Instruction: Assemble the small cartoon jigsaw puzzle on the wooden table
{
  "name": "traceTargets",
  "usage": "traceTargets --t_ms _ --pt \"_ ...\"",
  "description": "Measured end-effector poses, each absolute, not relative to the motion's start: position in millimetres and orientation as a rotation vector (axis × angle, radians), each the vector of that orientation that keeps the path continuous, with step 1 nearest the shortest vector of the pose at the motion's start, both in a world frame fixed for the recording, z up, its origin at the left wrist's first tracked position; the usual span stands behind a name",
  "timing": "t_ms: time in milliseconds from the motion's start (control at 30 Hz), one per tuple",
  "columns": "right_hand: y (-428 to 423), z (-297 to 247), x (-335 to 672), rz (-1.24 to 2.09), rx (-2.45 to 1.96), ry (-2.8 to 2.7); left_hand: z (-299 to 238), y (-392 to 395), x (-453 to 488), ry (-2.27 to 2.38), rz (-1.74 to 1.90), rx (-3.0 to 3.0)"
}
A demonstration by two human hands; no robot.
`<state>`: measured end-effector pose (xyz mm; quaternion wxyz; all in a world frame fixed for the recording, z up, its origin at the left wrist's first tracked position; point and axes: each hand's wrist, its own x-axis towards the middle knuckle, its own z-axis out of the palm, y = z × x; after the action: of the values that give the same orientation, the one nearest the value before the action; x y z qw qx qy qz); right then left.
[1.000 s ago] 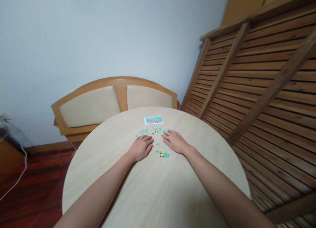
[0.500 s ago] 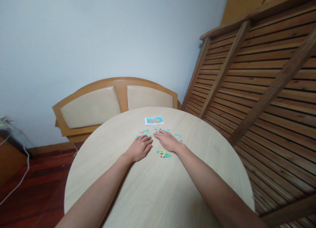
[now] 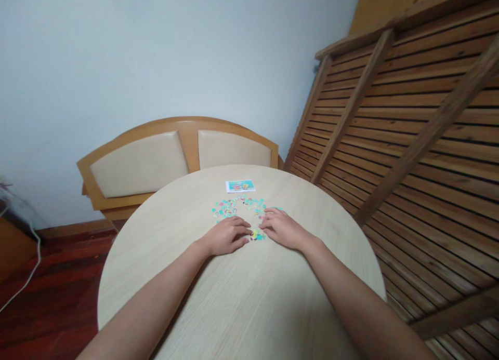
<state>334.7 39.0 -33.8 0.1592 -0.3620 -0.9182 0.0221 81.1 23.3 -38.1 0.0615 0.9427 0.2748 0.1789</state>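
A small joined patch of jigsaw puzzle [image 3: 257,235], yellow and turquoise, lies on the table between my hands. My left hand [image 3: 228,235] rests at the patch's left side, its fingers apart and the tips touching or nearly touching the edge. Just right of it, my right hand [image 3: 286,229] lies palm down with fingers apart and slightly bent, the tips close to a few loose pieces. Loose jigsaw pieces [image 3: 224,209], turquoise with some pink, are scattered beyond both hands. What lies under the fingers is hidden.
A picture card [image 3: 240,186] with cartoon figures lies at the far side of the round wooden table [image 3: 218,303]. Behind the table stands a padded headboard [image 3: 142,165]. A slatted wooden frame [image 3: 390,136] leans along the right.
My right hand has moved right and towards me, uncovering loose pieces. My left hand has shifted right to the joined patch. The view has tilted slightly.
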Motion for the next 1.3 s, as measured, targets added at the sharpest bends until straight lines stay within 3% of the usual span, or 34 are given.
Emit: traceTargets --t_ms 800,1300 --pt "22 -32 332 0.593 -0.958 -2.512 -49 30 75 0.947 0.581 2.835" --pt "20 -30 332 0.615 -1.081 -2.518 -48 27 79 0.868 0.582 2.825"
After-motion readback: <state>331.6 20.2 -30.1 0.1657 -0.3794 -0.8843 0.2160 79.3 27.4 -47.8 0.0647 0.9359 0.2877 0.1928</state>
